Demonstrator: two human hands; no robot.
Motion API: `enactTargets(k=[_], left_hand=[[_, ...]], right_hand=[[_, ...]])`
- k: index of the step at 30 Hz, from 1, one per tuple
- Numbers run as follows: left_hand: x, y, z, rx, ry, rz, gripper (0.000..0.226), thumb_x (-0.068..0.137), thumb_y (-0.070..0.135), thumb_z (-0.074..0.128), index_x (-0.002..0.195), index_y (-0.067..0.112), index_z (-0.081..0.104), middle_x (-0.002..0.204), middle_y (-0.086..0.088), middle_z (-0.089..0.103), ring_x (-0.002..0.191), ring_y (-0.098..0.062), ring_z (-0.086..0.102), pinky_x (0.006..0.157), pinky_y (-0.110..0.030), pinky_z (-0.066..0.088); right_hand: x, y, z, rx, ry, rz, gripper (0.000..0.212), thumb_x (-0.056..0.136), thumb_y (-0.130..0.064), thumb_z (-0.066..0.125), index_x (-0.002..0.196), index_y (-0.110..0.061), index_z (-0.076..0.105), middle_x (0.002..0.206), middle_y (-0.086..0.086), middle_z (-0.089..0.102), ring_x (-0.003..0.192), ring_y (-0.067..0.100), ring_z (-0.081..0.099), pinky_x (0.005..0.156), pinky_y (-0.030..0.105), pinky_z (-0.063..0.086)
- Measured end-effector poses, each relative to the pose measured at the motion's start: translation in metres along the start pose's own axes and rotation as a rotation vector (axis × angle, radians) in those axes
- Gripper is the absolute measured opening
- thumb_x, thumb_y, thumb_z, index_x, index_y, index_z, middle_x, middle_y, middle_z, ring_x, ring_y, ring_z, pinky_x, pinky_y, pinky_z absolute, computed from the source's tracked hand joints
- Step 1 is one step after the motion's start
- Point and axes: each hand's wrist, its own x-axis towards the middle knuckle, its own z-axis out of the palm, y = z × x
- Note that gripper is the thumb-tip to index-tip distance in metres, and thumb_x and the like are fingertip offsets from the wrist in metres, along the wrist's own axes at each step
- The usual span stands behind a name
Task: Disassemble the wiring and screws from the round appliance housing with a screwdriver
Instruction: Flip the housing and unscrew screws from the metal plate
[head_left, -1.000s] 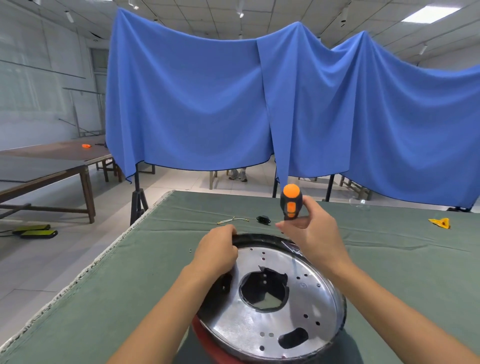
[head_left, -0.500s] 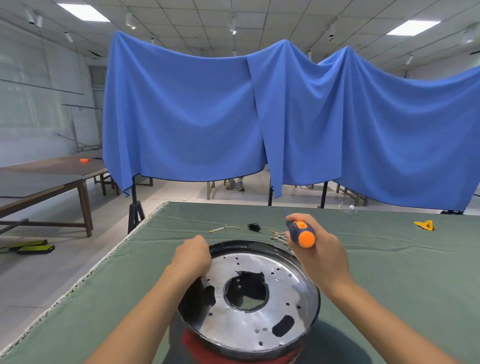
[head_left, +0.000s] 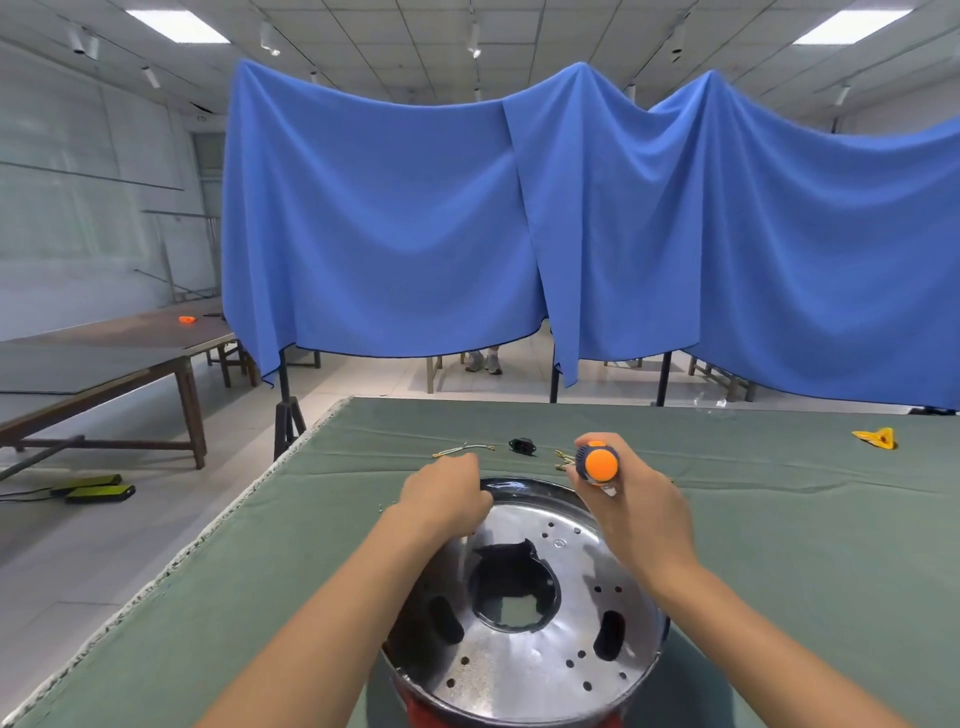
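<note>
Green cloth (head_left: 779, 545) carries the round housing (head_left: 524, 654) under me: my left hand (head_left: 447, 496) grips its far-left rim, my right hand (head_left: 636, 512) clamps the screwdriver (head_left: 600, 464) just beyond, its butt toward me.

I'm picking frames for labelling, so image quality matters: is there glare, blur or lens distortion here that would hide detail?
Head view: ceiling light glares off the shiny housing plate, brightest at its far rim; the wide-angle lens bows the ceiling lines and green table edges; the screwdriver in the right hand and the left hand look slightly soft; the small wires beyond are too tiny to resolve.
</note>
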Motion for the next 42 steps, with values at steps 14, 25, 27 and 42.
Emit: enactTargets(k=[14,25,27,42], left_hand=[[0.000,-0.028,-0.003,0.061,-0.023,-0.166,0.012,0.087,0.005,0.043,0.095,0.005,0.053,0.113,-0.016,0.060,0.103,-0.035,0.056,0.073,-0.033,0.040],[-0.012,-0.027,-0.005,0.060,0.051,-0.086,0.031,0.087,0.016,0.046,0.118,0.014,0.046,0.118,-0.007,0.058,0.106,-0.029,0.055,0.077,-0.032,0.041],[-0.006,-0.023,0.005,-0.029,0.050,-0.020,0.036,0.089,0.016,0.046,0.125,0.017,0.045,0.122,-0.006,0.057,0.108,-0.029,0.054,0.081,-0.034,0.043],[-0.006,-0.030,0.023,-0.088,0.147,0.171,0.019,0.087,0.029,0.058,0.105,0.032,0.059,0.119,0.008,0.058,0.110,-0.018,0.055,0.078,-0.027,0.038]], right_hand=[[0.015,0.002,-0.001,0.082,0.087,0.040,0.010,0.086,-0.029,0.064,0.091,-0.036,0.058,0.067,-0.012,0.064,0.068,0.022,0.057,0.054,0.021,0.039],[0.033,-0.073,-0.008,0.232,0.247,-0.134,0.032,0.081,-0.031,0.069,0.065,-0.005,0.059,0.052,0.010,0.063,0.060,0.032,0.062,0.064,0.041,0.051],[0.036,-0.081,-0.014,0.214,0.274,-0.195,0.036,0.083,-0.030,0.068,0.063,-0.002,0.056,0.050,0.013,0.060,0.056,0.035,0.061,0.060,0.043,0.049],[0.038,-0.090,-0.013,0.217,0.259,-0.339,0.031,0.079,-0.032,0.054,0.052,-0.023,0.041,0.041,-0.001,0.051,0.043,0.020,0.053,0.052,0.019,0.041]])
